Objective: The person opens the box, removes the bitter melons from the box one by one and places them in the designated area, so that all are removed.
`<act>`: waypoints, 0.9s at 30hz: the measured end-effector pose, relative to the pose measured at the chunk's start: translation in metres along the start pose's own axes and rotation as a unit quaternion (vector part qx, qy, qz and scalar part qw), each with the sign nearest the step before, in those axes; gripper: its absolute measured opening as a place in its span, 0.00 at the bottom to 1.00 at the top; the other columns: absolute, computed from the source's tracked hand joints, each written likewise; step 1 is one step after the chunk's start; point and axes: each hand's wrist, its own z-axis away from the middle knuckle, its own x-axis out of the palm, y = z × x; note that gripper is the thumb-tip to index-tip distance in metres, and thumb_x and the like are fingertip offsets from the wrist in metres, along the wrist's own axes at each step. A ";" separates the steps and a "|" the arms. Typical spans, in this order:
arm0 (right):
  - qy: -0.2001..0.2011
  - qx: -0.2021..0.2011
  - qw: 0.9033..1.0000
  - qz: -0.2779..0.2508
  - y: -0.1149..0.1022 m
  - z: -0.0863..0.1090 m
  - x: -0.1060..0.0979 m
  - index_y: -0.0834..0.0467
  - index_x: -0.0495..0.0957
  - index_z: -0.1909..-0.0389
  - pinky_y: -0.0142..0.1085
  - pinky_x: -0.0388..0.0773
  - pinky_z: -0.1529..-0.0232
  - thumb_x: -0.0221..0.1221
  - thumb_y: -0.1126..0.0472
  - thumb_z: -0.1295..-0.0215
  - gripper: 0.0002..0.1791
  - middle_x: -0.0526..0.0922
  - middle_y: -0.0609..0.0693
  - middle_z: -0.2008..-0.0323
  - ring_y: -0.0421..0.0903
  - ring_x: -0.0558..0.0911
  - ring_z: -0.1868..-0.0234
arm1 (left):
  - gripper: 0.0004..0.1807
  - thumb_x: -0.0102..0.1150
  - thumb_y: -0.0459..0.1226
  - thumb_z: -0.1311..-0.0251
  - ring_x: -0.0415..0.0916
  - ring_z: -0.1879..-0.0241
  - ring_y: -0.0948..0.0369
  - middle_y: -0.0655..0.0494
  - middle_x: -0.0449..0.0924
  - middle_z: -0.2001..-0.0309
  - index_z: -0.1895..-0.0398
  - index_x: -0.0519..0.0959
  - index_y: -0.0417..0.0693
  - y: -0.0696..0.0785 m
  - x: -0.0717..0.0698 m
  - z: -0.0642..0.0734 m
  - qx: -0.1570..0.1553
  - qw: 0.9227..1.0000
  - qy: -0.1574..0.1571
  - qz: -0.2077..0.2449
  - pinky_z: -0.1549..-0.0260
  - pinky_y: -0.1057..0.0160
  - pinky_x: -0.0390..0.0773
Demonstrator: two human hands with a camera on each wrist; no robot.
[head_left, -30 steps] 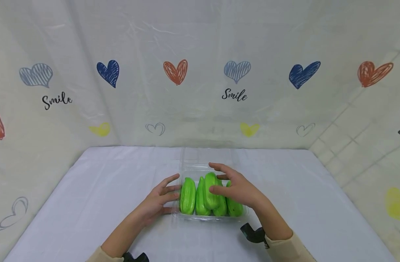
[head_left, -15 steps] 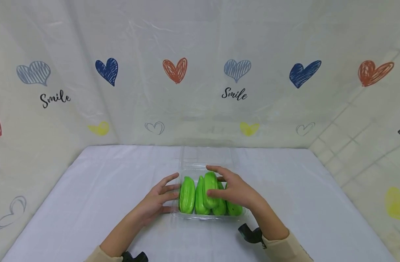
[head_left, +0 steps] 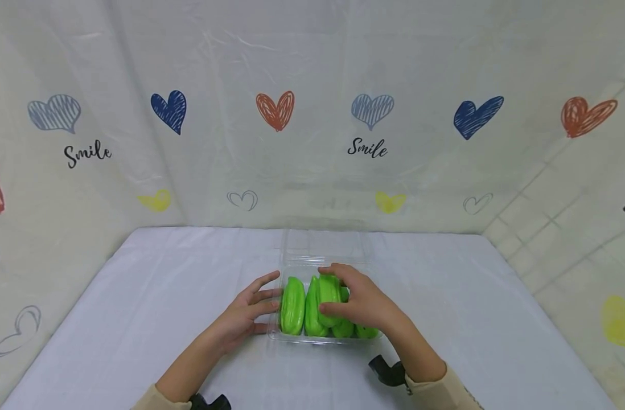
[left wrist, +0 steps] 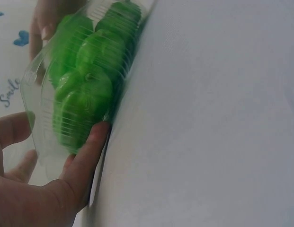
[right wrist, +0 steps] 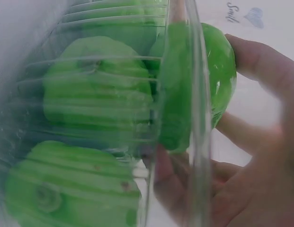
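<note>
Several long, ribbed, bright green vegetables point(head_left: 292, 306) lie side by side in a clear plastic box point(head_left: 320, 340). One green vegetable point(head_left: 329, 293) rests on top of the others. My right hand point(head_left: 366, 299) grips it, the thumb on its near side and fingers over its far end; in the right wrist view it point(right wrist: 221, 71) rises past the box rim. My left hand point(head_left: 243, 319) rests with spread fingers against the box's left side. In the left wrist view one finger point(left wrist: 92, 146) touches the low edge of the box. My right hand partly hides the vegetables at the right.
The box's clear lid point(head_left: 325, 246) is folded back behind it, near the far edge of the white-covered table point(head_left: 189, 273). A pale curtain point(head_left: 312, 171) with printed hearts hangs beyond the table.
My right hand has moved slightly left and closer round the top vegetable, its thumb and fingers now against it. The left hand and the box have stayed in place.
</note>
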 end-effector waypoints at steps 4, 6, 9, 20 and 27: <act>0.001 0.001 1.000 -0.003 -0.001 0.001 0.000 0.53 0.72 0.32 0.56 0.76 0.43 0.71 0.50 0.43 0.37 0.67 0.58 0.29 0.60 0.73 0.35 | 0.38 0.57 0.37 0.31 0.69 0.36 0.46 0.38 0.56 0.26 0.22 0.54 0.62 0.000 0.000 0.000 -0.001 1.000 -0.001 0.000 0.51 0.47 0.82; 0.000 0.002 1.000 -0.007 -0.001 0.001 -0.001 0.52 0.72 0.33 0.54 0.78 0.45 0.71 0.50 0.43 0.36 0.67 0.59 0.29 0.61 0.73 0.36 | 0.38 0.57 0.37 0.31 0.69 0.35 0.46 0.38 0.57 0.26 0.22 0.54 0.62 0.000 0.000 0.000 0.000 1.000 -0.002 -0.001 0.51 0.47 0.82; 0.001 0.004 1.000 -0.014 -0.001 0.001 -0.001 0.52 0.73 0.33 0.51 0.81 0.49 0.71 0.51 0.43 0.36 0.66 0.59 0.29 0.62 0.74 0.38 | 0.37 0.57 0.37 0.31 0.69 0.35 0.46 0.38 0.57 0.26 0.22 0.54 0.62 0.000 0.000 0.000 0.001 1.000 -0.001 -0.001 0.51 0.47 0.82; 0.003 0.006 1.000 -0.017 0.003 0.000 -0.004 0.50 0.75 0.35 0.56 0.78 0.47 0.71 0.50 0.43 0.34 0.67 0.56 0.29 0.63 0.76 0.39 | 0.38 0.58 0.38 0.31 0.68 0.35 0.45 0.38 0.57 0.26 0.22 0.54 0.61 0.001 0.001 0.000 0.000 1.000 0.001 -0.003 0.51 0.47 0.82; 0.005 0.004 1.000 -0.017 0.006 0.001 -0.009 0.49 0.75 0.35 0.51 0.80 0.51 0.70 0.48 0.42 0.33 0.67 0.55 0.29 0.61 0.75 0.38 | 0.37 0.58 0.37 0.31 0.69 0.36 0.46 0.38 0.57 0.26 0.22 0.55 0.62 0.000 0.000 0.000 -0.001 1.000 0.001 0.001 0.51 0.47 0.82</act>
